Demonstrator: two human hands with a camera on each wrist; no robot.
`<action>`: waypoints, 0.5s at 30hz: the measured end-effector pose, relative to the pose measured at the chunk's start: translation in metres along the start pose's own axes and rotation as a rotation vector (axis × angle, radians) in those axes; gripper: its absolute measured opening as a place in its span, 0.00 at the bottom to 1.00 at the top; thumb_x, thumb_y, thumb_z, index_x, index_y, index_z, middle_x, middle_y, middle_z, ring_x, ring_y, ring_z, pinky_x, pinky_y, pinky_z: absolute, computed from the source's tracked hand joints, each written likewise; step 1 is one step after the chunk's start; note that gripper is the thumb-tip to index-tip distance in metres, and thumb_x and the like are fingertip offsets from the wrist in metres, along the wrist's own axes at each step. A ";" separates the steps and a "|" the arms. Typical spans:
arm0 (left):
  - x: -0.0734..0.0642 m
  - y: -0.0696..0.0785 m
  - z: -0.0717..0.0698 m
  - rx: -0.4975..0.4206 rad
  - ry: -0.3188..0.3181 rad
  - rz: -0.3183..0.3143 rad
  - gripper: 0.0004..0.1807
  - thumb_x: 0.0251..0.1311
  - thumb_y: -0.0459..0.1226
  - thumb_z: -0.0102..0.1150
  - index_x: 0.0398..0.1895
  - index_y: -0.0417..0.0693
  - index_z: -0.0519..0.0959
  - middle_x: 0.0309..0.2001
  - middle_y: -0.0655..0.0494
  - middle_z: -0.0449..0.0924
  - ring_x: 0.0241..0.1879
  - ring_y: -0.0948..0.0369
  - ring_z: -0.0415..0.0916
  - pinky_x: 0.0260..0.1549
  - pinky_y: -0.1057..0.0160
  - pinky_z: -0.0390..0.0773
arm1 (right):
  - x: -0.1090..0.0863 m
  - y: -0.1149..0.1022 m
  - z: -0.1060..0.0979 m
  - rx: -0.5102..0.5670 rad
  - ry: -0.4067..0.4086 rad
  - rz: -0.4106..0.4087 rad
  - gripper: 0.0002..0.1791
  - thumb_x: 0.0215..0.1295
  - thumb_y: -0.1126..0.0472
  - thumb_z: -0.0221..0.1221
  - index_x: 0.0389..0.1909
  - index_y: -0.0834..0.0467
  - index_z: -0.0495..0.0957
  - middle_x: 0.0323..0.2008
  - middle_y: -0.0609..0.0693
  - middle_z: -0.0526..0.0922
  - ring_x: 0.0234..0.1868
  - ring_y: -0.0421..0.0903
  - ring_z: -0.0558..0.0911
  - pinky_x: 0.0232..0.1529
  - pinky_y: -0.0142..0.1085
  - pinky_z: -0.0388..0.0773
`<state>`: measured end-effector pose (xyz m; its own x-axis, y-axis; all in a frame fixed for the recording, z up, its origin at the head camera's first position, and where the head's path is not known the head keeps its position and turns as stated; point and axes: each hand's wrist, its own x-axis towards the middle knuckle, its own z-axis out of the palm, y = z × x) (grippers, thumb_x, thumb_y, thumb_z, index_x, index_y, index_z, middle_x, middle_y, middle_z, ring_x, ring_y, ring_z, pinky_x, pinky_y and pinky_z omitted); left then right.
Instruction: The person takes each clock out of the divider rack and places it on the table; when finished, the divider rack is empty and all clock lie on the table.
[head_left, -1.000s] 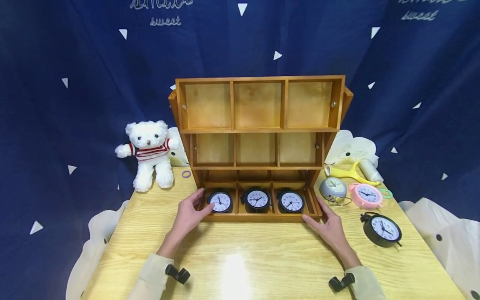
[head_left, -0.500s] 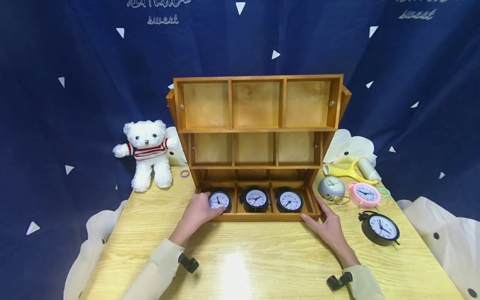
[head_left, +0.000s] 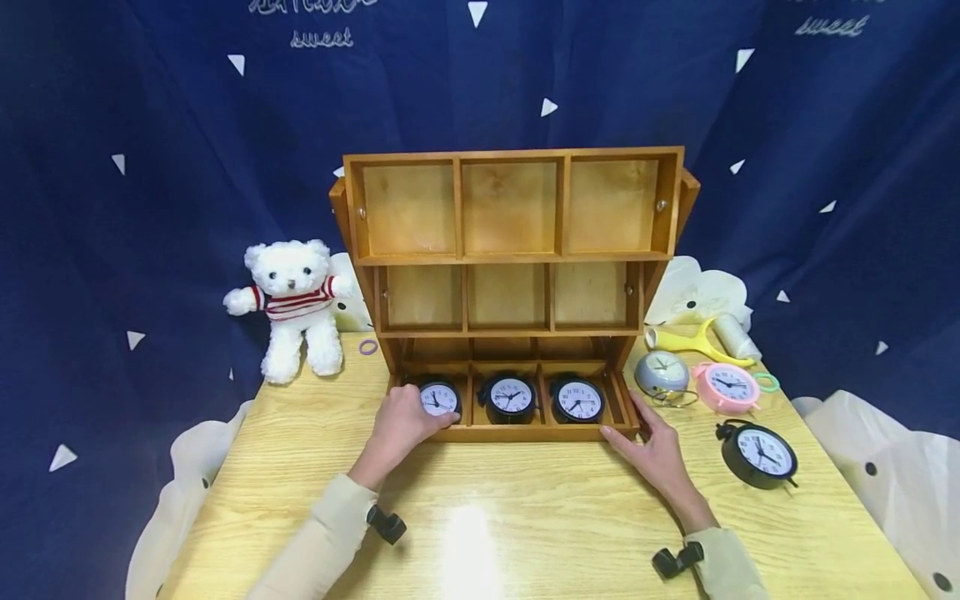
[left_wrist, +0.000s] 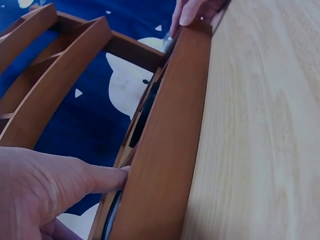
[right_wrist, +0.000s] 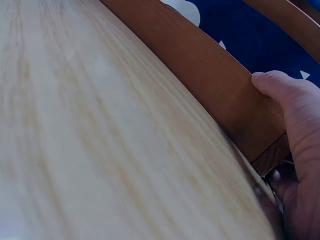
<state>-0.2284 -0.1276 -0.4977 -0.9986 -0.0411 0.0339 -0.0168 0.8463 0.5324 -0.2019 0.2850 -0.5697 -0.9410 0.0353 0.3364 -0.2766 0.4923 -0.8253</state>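
Note:
A wooden tiered organizer stands on the table, three compartments to a tier. Three black alarm clocks lie face up in its lowest tray: a left one, a middle one and a right one. My left hand grips the left clock, thumb at its near edge; its other fingers are mostly hidden. In the left wrist view, the left thumb reaches in behind the tray's front board. My right hand holds the tray's right front corner, thumb on the front board and fingers along the side.
Right of the organizer are a grey clock, a pink alarm clock, another black alarm clock, a yellow slingshot-shaped thing and a green ring. A white teddy bear and purple ring are at left.
My left hand has moved right and inward, from the tray's left end onto the left clock, now covering its left edge. The right hand keeps its place at the corner.

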 end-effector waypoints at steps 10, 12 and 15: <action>-0.002 -0.006 0.015 -0.010 0.102 0.002 0.40 0.39 0.58 0.84 0.39 0.30 0.82 0.34 0.40 0.81 0.30 0.49 0.79 0.25 0.54 0.83 | -0.003 -0.030 -0.006 -0.025 -0.009 -0.002 0.44 0.60 0.65 0.75 0.73 0.73 0.65 0.66 0.76 0.73 0.61 0.66 0.79 0.53 0.13 0.71; -0.002 -0.007 0.016 -0.014 0.121 0.007 0.45 0.39 0.58 0.84 0.45 0.27 0.81 0.38 0.37 0.82 0.34 0.46 0.81 0.29 0.52 0.86 | -0.003 -0.031 -0.006 -0.019 -0.012 0.003 0.44 0.60 0.64 0.75 0.74 0.73 0.65 0.66 0.76 0.73 0.62 0.67 0.79 0.54 0.12 0.70; -0.002 -0.007 0.017 -0.015 0.135 0.015 0.47 0.39 0.60 0.84 0.47 0.26 0.81 0.40 0.34 0.83 0.37 0.43 0.84 0.34 0.48 0.88 | -0.004 -0.030 -0.006 -0.018 -0.010 0.009 0.44 0.60 0.64 0.75 0.74 0.73 0.65 0.67 0.76 0.72 0.63 0.67 0.78 0.54 0.12 0.69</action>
<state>-0.2267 -0.1238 -0.5160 -0.9828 -0.1006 0.1548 -0.0003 0.8393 0.5437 -0.1888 0.2755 -0.5430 -0.9455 0.0310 0.3241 -0.2645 0.5073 -0.8202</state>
